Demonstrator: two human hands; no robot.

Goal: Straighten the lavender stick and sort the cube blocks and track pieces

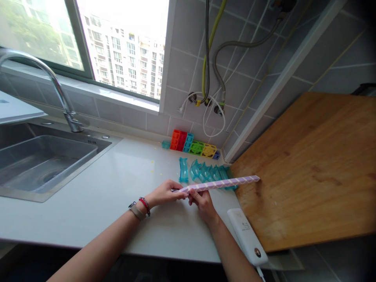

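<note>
both hands pinch one end of the strip [220,183]: left hand [164,194] and right hand [202,203] side by side. the strip runs out to the right of the right hand, above the surface [117,188].

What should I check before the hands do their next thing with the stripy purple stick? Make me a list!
1. Grip: the left hand and the right hand both pinch the near end of the striped stick. Ok.
2. Far end: it reaches the edge of the wooden board; whether it touches it, cannot tell.
3. Teal curved pieces: they stand in a row right behind the stick; whether the stick touches them, cannot tell.
4. Colourful blocks: back by the wall, apart from both hands. Ok.
5. White power bank: right beside the right forearm, at the counter's front edge, easy to bump. Not ok.
</note>
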